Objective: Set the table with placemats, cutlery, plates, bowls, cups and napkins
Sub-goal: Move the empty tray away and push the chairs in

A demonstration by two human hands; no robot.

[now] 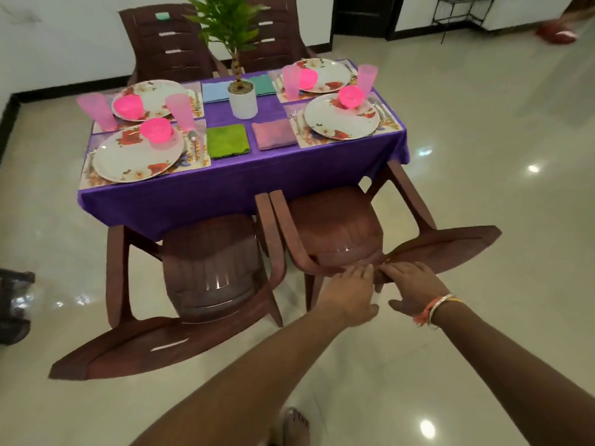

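A table under a purple cloth (225, 188) carries several place settings. Each has a floral placemat (93, 180), a flowered plate (128, 159), a pink bowl (156, 130) and a pink cup (181, 111). A spoon (193, 138) lies beside the near-left plate. Folded napkins lie along the middle: green (227, 140), mauve (273, 134), blue (214, 91) and teal (264, 83). My left hand (351, 291) and my right hand (415, 288) sit side by side on the top edge of the near-right brown chair's back (450, 249), fingers curled over it.
A second brown chair (209, 262) stands close to the left of the held one, both facing the table. Two more chairs (167, 43) stand at the far side. A potted plant (243, 99) is at the table's centre. Glossy tiled floor surrounds everything; a dark object (14, 304) lies left.
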